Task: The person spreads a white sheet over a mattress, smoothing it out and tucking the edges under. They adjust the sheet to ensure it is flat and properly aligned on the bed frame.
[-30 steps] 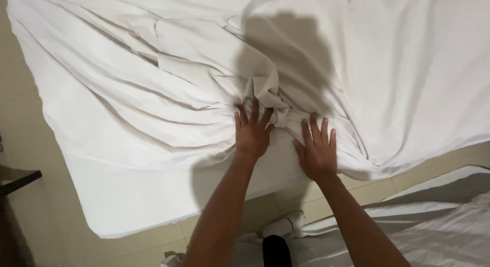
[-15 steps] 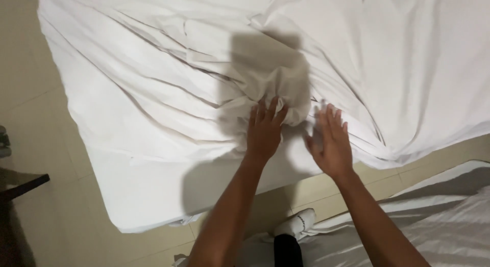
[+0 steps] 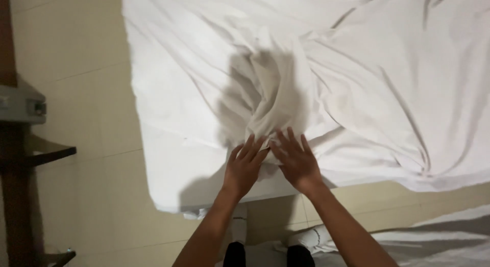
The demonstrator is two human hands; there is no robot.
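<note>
Two bare hands down flat on a white bed sheet (image 3: 357, 83), near its front edge: left hand (image 3: 244, 167) and right hand (image 3: 296, 162) side by side, index fingers almost touching, palms down, fingers spread, gripping nothing. Sheet spread over a bed that fills the upper and right part of the view, loose and heavily creased. Bunched ridge of fabric (image 3: 270, 93) rising just beyond the fingertips, folds fanning out from it towards the far side. Work in hand, by the look of it: pressing and smoothing the gathered cloth at the bed's near edge, ridge not yet flattened. Likely calls for an outward sweep of both palms, away from each other, or a pinch on the gather to pull the slack forward. Shadow of head and arms across the ridge, so hard to judge how high the cloth stands. Mattress fully covered; bed corners cut off top and right. Beige tiled floor (image 3: 76, 53) left and below. Dark wooden furniture (image 3: 20, 195) at the left border with a grey device (image 3: 20, 104) on it, both cropped. More white bedding (image 3: 439, 236) on the floor at lower right, extent unclear.
</note>
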